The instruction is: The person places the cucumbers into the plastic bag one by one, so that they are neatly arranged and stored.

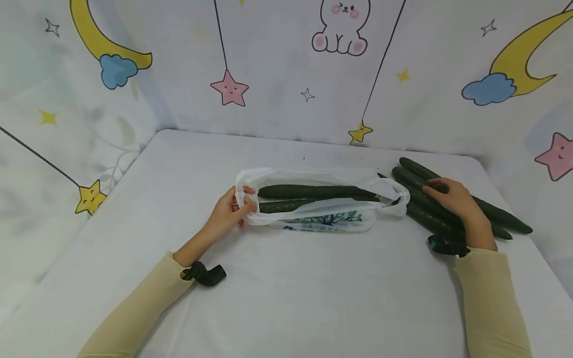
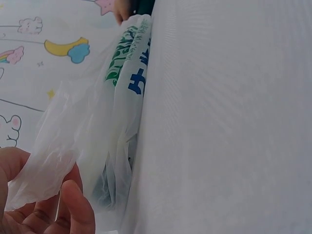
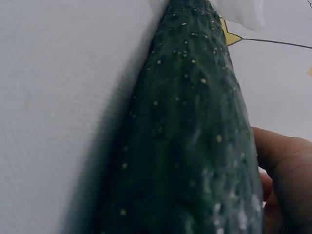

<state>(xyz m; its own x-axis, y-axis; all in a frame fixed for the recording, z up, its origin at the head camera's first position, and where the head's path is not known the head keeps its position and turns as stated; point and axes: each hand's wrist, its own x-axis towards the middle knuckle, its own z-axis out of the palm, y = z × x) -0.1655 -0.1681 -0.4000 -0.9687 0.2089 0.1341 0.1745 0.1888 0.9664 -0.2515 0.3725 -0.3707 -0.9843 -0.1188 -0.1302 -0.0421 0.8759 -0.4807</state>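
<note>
A thin white plastic bag (image 1: 324, 223) with green and blue print lies on its side. Two long dark green cucumbers (image 1: 309, 191) show inside its mouth. My left hand (image 1: 230, 208) pinches the left edge of the bag between thumb and fingers; the left wrist view shows the film (image 2: 53, 161) stretched up from the fingers. To the right, several loose cucumbers (image 1: 501, 216) lie side by side at a slant. My right hand (image 1: 454, 201) is over them and grips the middle one, thumb on its near side. In the right wrist view, the nearest cucumber (image 3: 185, 126) hides most of the fingers.
A white cloth covers the table (image 1: 313, 288). Behind it hangs a pale backdrop (image 1: 277, 49) printed with moons, stars and a bear. The loose cucumbers' left ends lie close to the bag's right handle (image 1: 400, 196). Each wrist wears a small black camera (image 1: 206, 274).
</note>
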